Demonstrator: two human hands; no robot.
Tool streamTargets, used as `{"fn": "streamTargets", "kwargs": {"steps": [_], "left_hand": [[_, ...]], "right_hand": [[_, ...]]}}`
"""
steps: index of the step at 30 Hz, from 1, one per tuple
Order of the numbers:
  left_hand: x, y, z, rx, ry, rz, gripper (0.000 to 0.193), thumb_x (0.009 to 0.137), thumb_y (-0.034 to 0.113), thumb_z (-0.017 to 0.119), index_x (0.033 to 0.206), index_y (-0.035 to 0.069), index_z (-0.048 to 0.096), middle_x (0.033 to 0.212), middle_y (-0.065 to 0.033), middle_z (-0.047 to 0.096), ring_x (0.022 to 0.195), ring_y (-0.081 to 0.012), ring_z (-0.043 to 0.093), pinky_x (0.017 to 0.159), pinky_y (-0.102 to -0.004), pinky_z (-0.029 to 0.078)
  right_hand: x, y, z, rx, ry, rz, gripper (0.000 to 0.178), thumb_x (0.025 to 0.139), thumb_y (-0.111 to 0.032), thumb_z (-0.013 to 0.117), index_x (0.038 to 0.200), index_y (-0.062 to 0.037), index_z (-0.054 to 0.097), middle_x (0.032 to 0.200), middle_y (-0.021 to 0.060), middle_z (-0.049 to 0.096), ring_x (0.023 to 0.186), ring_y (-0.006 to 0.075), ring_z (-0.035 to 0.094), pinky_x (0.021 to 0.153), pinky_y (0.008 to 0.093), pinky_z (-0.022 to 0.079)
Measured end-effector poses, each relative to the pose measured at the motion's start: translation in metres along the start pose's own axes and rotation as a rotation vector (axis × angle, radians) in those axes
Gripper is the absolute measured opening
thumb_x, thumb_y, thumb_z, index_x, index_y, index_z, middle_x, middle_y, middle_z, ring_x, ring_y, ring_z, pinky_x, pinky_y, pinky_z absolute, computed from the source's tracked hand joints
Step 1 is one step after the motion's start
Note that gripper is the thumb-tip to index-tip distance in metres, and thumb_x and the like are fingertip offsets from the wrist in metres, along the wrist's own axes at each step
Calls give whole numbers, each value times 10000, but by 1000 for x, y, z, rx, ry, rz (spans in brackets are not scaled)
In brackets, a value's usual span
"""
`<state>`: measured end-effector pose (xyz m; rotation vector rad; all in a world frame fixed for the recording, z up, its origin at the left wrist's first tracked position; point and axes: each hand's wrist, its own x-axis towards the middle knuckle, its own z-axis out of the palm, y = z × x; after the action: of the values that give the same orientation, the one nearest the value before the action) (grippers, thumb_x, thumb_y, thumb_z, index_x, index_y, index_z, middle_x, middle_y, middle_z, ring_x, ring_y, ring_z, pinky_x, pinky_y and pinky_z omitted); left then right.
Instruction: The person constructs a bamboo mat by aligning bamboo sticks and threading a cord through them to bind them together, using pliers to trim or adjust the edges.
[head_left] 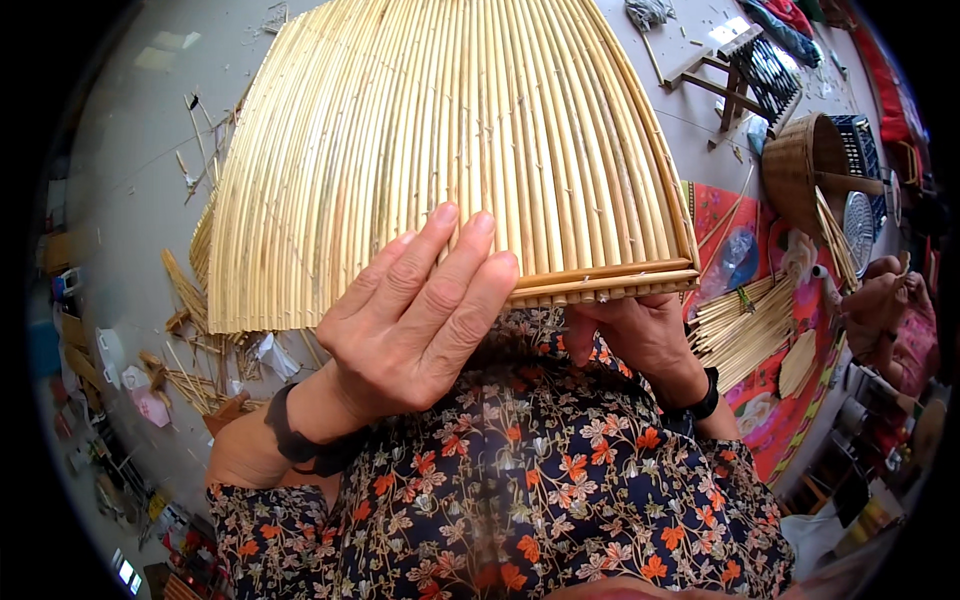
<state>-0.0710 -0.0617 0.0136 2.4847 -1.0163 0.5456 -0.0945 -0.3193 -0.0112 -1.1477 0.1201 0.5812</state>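
Note:
A broad mat of pale straw-coloured stalks (440, 120), laid side by side and stitched in rows, spreads out in front of my body. Darker stalks bind its right side, and a short brown strip (610, 272) runs along the near right edge. My left hand (420, 310) lies over the near edge, fingers extended on the top face and thumb out of sight, taking hold of the mat there. Under the near right corner, my right hand (635, 335) grips the mat from below; most of its fingers are hidden by the stalks.
To the right, a bundle of loose stalks (745, 325) rests on a red floral cloth (785, 405). Beyond it are a round wooden tub (800, 170) and a small folding stool (735, 80). Another person (890, 320) sits at the far right. Scraps and fibres (185, 290) litter the left floor.

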Motion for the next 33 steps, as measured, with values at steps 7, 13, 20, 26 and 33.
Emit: {"fn": "streamTargets", "kwargs": {"steps": [7,13,20,26,33], "left_hand": [[1,1,2,-5,10,-3,297,884,19,711,1181,11,715,1186,-177,751,1164,-336,715,943,-382,591],[1,1,1,-9,-9,0,304,881,4,704,1184,10,714,1196,-183,746,1169,-337,712,952,-385,587],[-8,0,4,42,-64,38,323,911,21,649,1230,-8,693,1253,-197,721,1212,-349,688,984,-399,569],[-5,1,8,48,-76,50,358,916,27,638,1269,-15,682,1286,-207,705,1240,-354,672,1002,-399,558],[-4,4,9,39,-64,25,351,910,33,650,1255,-10,695,1270,-201,715,1226,-350,681,987,-399,565]], "right_hand": [[0,-1,0,-43,-14,-37,172,1060,-98,589,1112,29,692,751,95,707,665,190,704,627,320,564],[1,-2,2,-106,20,-9,175,1061,-102,593,1140,21,690,768,86,712,688,178,703,632,318,564],[-1,-26,7,-74,69,137,343,868,-277,814,1062,-25,686,821,-1,649,657,93,595,566,250,479],[4,-17,23,-42,205,95,312,915,-223,752,1126,-38,615,840,21,622,642,101,563,522,259,436],[6,-13,23,-26,173,39,358,946,-193,705,1239,-23,590,1035,76,679,732,155,627,589,320,507]]}}
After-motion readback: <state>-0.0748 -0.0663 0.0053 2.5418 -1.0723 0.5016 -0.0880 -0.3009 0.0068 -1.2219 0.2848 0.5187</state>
